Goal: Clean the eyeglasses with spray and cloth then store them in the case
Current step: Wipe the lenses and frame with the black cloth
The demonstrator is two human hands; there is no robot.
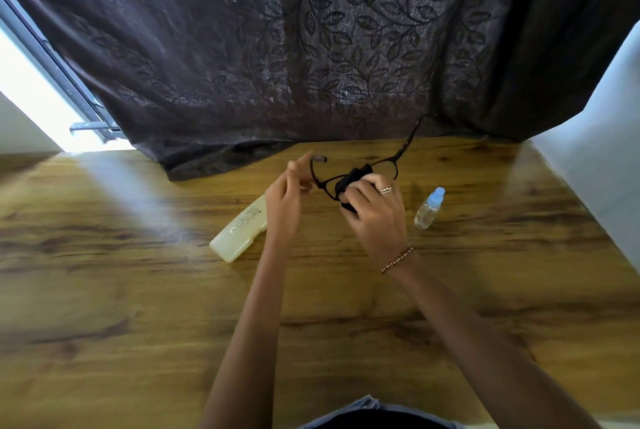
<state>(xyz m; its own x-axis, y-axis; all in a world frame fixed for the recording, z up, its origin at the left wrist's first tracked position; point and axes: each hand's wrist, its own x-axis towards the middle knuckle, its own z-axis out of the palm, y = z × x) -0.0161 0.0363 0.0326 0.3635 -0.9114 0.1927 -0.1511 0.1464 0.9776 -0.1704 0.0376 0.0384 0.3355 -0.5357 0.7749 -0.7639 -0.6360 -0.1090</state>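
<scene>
Closest to the lens, just a scrap of blue-grey clothing at the bottom, then two bare forearms reaching out over the wooden table. Mid-wipe by the look of it.

Right hand bunched round a black cloth, pressing it onto the middle of the eyeglasses, with a ring and a beaded bracelet on show. Left hand pinching the frame's left end between thumb and fingertips. Bit blurry there, so can't swear to the exact grip.

Glasses up off the table, held between both hands toward the far edge, just in front of the dark leaf-pattern curtain. Temples unfolded, one poking up and away toward the curtain. Long axis of the frame roughly left to right, tilted a little.

Key bit for storing: pale yellowish case lying on the table just beside the left hand, looking shut, long axis slanting from near-left to far-right. Way closer to the left hand than the right.

Small clear spray bottle with a blue cap standing upright just right of the right hand.

Probably more wiping to go, then folding the temples, popping the case open and lining the frame up with that slant.
</scene>
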